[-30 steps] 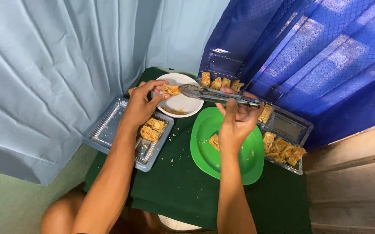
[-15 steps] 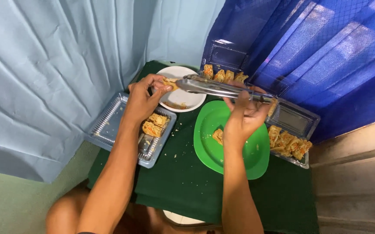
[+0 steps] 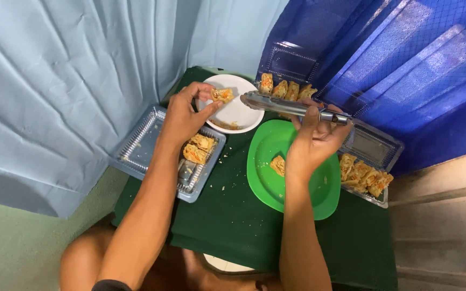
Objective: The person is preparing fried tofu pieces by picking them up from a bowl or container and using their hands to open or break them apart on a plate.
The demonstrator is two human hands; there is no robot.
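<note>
The left hand (image 3: pixel 187 116) pinches a roll piece (image 3: pixel 222 95) over the white plate (image 3: pixel 242 114). The right hand (image 3: pixel 314 141) grips metal tongs (image 3: pixel 281 104), pointing to 9 o'clock above the green plate (image 3: pixel 265 183).

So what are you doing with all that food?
A person sits at a small table with a green cloth. Their left hand holds a piece of filled roll over the white plate. Their right hand holds metal tongs, with nothing between the tips. One piece lies on the green plate, and more sit in clear plastic trays.
</note>
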